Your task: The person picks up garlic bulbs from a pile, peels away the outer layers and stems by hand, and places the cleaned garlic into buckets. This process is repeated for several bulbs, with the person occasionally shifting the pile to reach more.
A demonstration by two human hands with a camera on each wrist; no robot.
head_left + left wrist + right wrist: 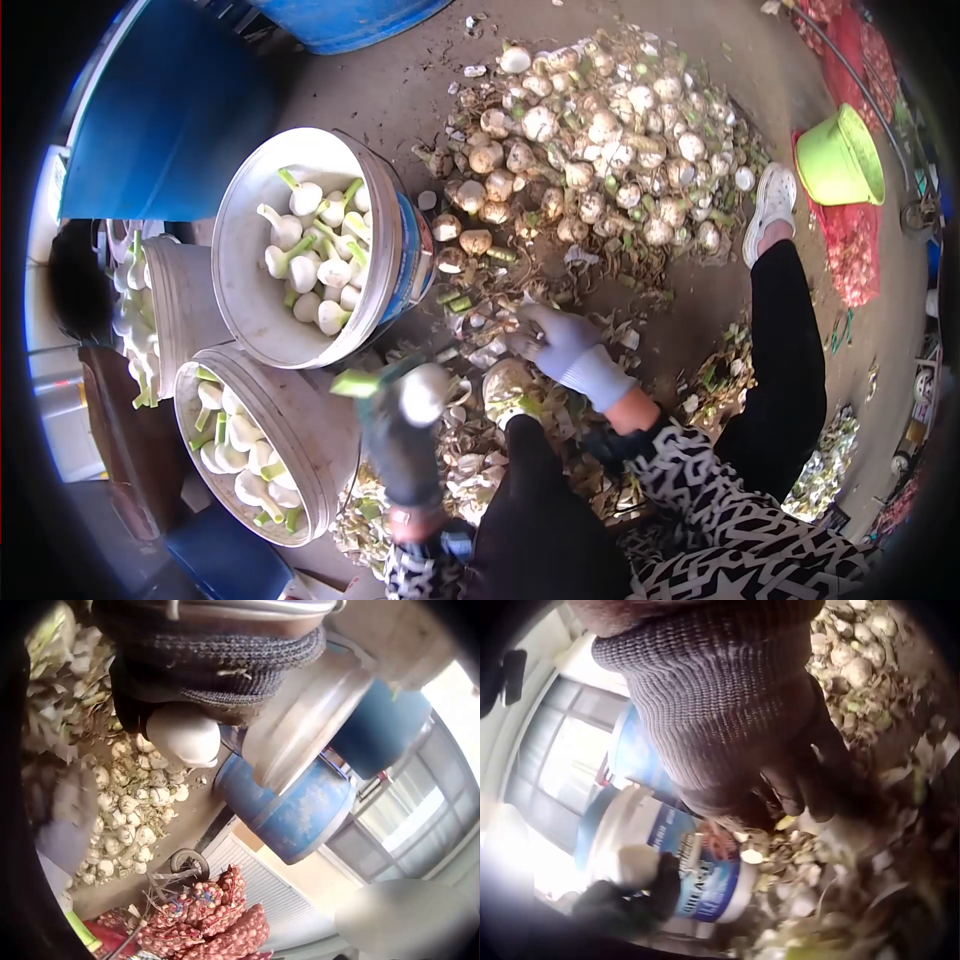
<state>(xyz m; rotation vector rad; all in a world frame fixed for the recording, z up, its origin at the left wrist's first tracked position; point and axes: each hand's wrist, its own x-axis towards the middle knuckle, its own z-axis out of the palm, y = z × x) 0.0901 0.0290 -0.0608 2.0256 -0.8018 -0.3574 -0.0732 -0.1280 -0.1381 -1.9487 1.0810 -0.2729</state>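
In the head view a dark-gloved left hand [402, 455] grips a white, clean garlic bulb [425, 393] with a green stem, close to the lower bucket. The left wrist view shows the same bulb [184, 736] below the glove [225, 671]. A light-gloved right hand [572, 352] hangs over loose peels, its fingers spread and blurred. Seen from the right wrist, that hand [727, 712] points its fingers down at peels, and nothing clear is in them. An unpeeled-looking bulb [505, 388] lies between the hands, by the person's knee.
Two white buckets [232, 255] [328, 480] of clean bulbs stand at the left, another behind them. A large heap of dirty garlic [600, 130] covers the floor ahead. A green pail [840, 155], red net bags [850, 250] and blue drums [350, 22] stand around.
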